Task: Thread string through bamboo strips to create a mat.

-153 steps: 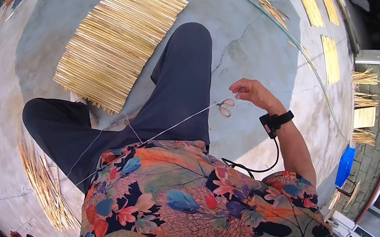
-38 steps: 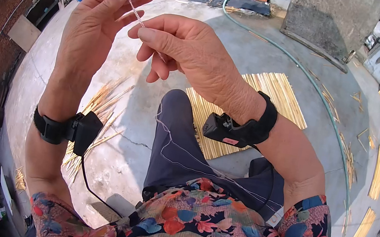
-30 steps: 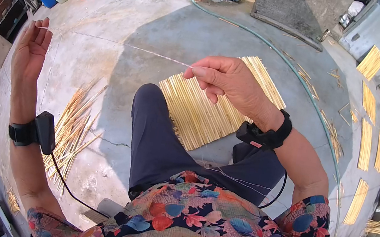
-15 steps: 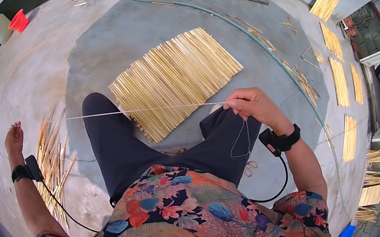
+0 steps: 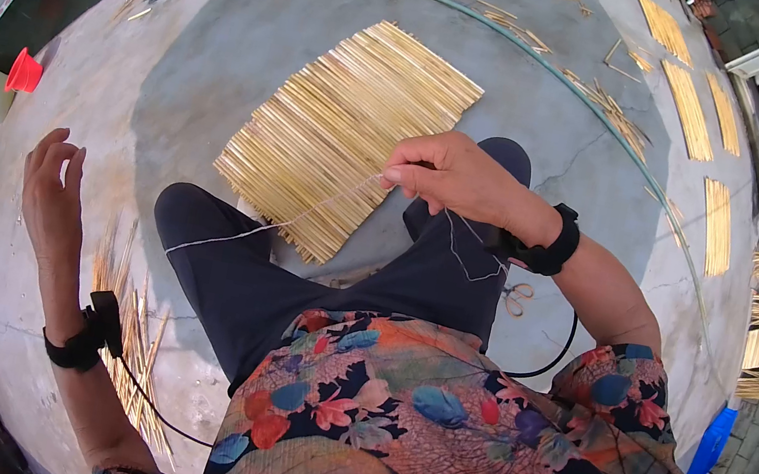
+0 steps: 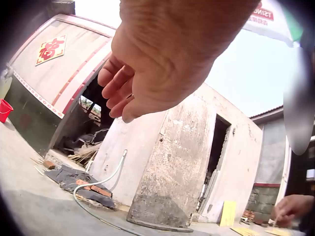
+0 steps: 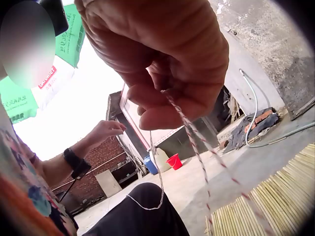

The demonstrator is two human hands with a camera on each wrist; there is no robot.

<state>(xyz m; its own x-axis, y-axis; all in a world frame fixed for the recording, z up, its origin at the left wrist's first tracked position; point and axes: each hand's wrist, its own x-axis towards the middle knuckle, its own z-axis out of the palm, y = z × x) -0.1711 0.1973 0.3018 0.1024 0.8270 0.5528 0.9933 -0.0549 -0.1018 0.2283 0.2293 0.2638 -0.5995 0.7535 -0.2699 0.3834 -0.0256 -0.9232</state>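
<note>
My right hand [image 5: 456, 179] pinches a thin white string flecked with red [image 7: 186, 123] between thumb and fingers, above the lap. From those fingertips one length of string [image 5: 301, 218] droops leftward over the left knee, and another loop hangs by the right thigh. Off to the left, my left hand [image 5: 56, 200] is raised with its fingers loosely bent. Nothing shows between the fingers of the left hand [image 6: 152, 88] in its wrist view. Beyond the knees lies a mat of pale straw-coloured stalks [image 5: 338, 128] laid side by side.
Orange-handled scissors [image 5: 518, 300] lie on the concrete by the right leg. Loose stalks [image 5: 137, 357] are heaped beneath the left forearm. A green hose [image 5: 461, 6] curves behind the mat. Several stalk bundles [image 5: 686, 108] lie at the right, and a red bucket [image 5: 25, 71] stands far left.
Both hands were close together on the string, then drew apart and stretched it. The left hand has since let go and risen; the string now sags across the knee from my right hand.
</note>
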